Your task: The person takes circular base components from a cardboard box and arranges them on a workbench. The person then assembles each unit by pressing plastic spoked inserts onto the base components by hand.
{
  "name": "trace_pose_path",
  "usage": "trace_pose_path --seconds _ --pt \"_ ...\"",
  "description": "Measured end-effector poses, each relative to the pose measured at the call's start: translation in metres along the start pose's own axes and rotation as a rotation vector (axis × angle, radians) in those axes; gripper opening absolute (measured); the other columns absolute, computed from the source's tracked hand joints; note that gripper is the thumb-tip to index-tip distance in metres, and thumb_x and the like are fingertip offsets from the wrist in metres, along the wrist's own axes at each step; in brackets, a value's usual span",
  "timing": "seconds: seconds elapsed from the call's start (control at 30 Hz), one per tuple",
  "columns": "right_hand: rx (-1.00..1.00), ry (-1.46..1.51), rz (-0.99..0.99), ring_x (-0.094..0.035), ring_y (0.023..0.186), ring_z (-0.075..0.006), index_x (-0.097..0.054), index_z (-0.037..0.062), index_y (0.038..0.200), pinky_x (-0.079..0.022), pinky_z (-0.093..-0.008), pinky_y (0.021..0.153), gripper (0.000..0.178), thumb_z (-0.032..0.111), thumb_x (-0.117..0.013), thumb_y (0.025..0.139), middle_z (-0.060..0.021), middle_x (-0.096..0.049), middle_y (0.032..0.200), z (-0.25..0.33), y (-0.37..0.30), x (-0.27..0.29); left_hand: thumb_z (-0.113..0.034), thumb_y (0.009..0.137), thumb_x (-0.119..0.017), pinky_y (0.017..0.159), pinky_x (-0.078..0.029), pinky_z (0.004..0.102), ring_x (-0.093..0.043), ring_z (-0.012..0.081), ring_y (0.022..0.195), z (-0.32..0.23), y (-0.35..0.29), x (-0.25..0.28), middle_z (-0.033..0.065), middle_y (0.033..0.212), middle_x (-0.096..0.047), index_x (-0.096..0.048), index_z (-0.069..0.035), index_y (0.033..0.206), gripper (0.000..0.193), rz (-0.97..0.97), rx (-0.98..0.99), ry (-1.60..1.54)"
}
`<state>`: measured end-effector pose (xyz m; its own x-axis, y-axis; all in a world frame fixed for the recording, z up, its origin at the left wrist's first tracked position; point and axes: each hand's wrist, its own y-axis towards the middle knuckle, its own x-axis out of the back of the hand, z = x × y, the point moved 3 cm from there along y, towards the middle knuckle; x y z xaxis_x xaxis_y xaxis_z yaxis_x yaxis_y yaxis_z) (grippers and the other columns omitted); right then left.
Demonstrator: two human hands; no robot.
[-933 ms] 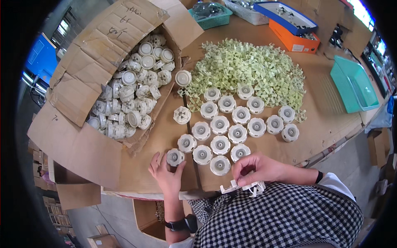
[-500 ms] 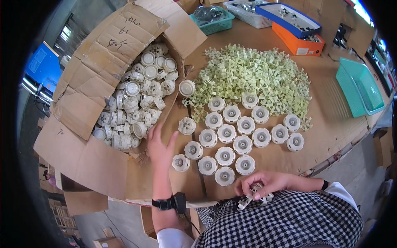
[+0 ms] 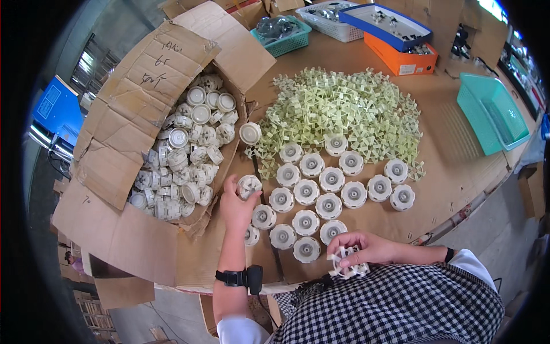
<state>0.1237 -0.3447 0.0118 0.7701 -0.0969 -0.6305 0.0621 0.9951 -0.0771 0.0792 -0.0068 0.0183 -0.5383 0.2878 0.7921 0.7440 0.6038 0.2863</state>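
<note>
My left hand (image 3: 236, 207) has its thumb and fingers round the sides of a white round plastic part (image 3: 249, 186), which shows a spoked face. My right hand (image 3: 366, 251), in front of the checked apron, is closed on several small white pronged plastic pieces (image 3: 348, 265). Between the hands and beyond, many round white parts (image 3: 306, 222) rest on the table with their ringed centres up. Another round white part (image 3: 250, 133) lies by the box, cup side up. Past them spreads a heap of pale green pronged pieces (image 3: 344, 109).
An open cardboard box (image 3: 129, 109) full of white round parts (image 3: 177, 137) stands at the left. Along the back are a teal basket (image 3: 281, 37), a white basket (image 3: 335, 20), and a blue tray (image 3: 387, 26) on an orange box (image 3: 398, 57). A green basket (image 3: 495, 117) sits at right.
My left hand has moved from the box edge to the spoked round part and closed round it. My right hand has shifted the pronged pieces slightly. The whole view has shifted a little.
</note>
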Motion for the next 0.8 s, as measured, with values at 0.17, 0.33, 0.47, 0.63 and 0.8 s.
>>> trace_pose_path --seconds 0.17,0.33,0.47,0.63,0.8 --pt "0.068 -0.119 -0.033 -0.063 0.098 -0.0076 -0.067 0.0033 0.115 -0.051 -0.0241 0.087 0.023 0.011 -0.073 0.094 -0.0015 -0.068 0.111 0.009 0.002 0.001 -0.008 0.087 -0.079 0.081 -0.058 0.0326 -0.068 0.0167 0.095 0.003 -0.018 0.014 0.0083 0.107 -0.070 -0.056 0.004 0.127 0.048 0.003 0.144 -0.641" --pt "0.111 -0.057 -0.055 -0.064 0.098 -0.0088 -0.068 0.0028 0.114 -0.051 -0.0254 0.088 0.023 0.008 -0.074 0.093 -0.0023 -0.070 0.107 0.025 0.002 0.001 -0.003 0.094 -0.072 0.083 -0.057 0.0285 -0.068 0.0148 0.093 -0.053 -0.063 0.026 0.0083 0.108 -0.069 -0.058 0.005 0.123 0.033 0.088 0.252 -0.995" --pt "0.351 -0.565 -0.107 -0.067 0.098 -0.0121 -0.071 0.0043 0.116 -0.052 -0.0282 0.089 0.026 0.010 -0.075 0.091 -0.0036 -0.073 0.103 0.052 0.010 -0.011 -0.003 0.091 -0.075 0.081 -0.055 0.0265 -0.066 0.0116 0.093 -0.080 -0.095 0.029 0.0076 0.105 -0.069 -0.060 0.004 0.113 0.027 0.080 0.108 -0.887" --pt "0.566 -0.884 -0.304 -0.068 0.093 -0.0166 -0.071 0.0087 0.124 -0.055 -0.0322 0.081 0.040 0.012 -0.078 0.086 -0.0072 -0.072 0.100 0.069 0.021 -0.022 0.000 0.089 -0.076 0.078 -0.051 0.0240 -0.064 0.0095 0.088 -0.109 -0.121 0.025 0.0046 0.097 -0.068 -0.061 0.003 0.108 0.024 0.091 0.016 -0.716" --pt "0.681 -0.983 -0.329 -0.068 0.090 -0.0226 -0.071 0.0082 0.122 -0.055 -0.0347 0.081 0.042 0.013 -0.079 0.082 -0.0086 -0.071 0.099 0.067 0.027 -0.025 0.005 0.087 -0.075 0.072 -0.050 0.0237 -0.060 0.0075 0.080 -0.118 -0.130 0.020 0.0015 0.088 -0.064 -0.062 0.001 0.102 0.021 0.123 -0.008 -0.679"
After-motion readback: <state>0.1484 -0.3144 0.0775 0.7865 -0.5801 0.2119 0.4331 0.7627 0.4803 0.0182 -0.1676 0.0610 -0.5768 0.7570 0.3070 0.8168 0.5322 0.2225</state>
